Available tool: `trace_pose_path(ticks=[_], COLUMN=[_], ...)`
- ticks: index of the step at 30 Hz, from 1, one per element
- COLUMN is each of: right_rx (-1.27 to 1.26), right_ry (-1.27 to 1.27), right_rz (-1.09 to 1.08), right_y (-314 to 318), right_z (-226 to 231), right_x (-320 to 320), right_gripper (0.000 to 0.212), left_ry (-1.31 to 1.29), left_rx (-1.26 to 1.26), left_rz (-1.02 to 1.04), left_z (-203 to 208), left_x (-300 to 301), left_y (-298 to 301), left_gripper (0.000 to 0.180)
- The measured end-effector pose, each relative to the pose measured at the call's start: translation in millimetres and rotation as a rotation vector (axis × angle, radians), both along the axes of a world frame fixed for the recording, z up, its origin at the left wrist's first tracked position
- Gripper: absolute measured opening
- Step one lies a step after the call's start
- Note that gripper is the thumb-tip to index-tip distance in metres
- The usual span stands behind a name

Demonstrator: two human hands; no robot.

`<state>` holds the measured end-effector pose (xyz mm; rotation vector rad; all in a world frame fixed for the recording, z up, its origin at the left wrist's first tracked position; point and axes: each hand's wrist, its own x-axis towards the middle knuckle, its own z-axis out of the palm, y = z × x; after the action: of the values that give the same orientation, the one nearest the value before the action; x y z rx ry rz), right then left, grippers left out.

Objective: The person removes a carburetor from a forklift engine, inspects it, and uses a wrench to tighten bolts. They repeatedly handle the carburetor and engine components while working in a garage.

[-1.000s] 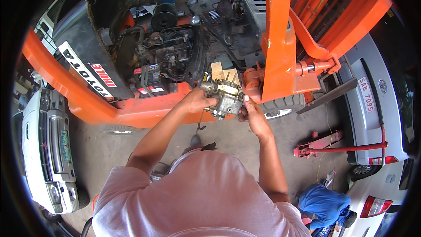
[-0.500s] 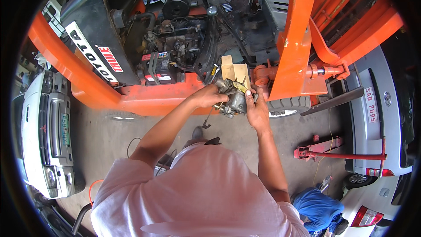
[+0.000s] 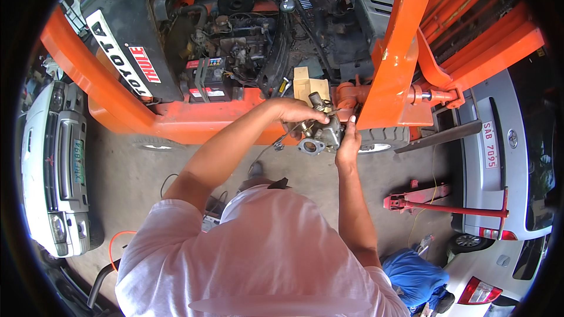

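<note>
the metal part is partly covered by the left hand, and most fingers of the right hand are hidden behind it. the cardboard box's lower end is blocked from view. the orange post is cut off by the upper edge, the white shirt by the lower, where a pale strip is blurred.

The shirt is pale, faintly pinkish; its short sleeves are loose; both forearms are bare.
</note>
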<state>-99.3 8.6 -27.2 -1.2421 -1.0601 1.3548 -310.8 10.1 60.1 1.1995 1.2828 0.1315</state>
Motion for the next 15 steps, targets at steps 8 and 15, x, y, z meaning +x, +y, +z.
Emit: trace_pose_path(ticks=[8, 15], right_rx=[-0.137, -0.206], right_ry=[0.229, 0.356], right_rz=[-0.078, -0.216], right_y=[-4, -1], right_z=[-7, -2], right_x=[15, 36], right_gripper=[0.062, 0.059], left_ry=[0.302, 0.036], left_rx=[0.212, 0.544], left_rz=[-0.066, 0.437], left_z=[27, -25], left_x=[8, -23], left_y=[20, 0], left_gripper=[0.109, 0.051])
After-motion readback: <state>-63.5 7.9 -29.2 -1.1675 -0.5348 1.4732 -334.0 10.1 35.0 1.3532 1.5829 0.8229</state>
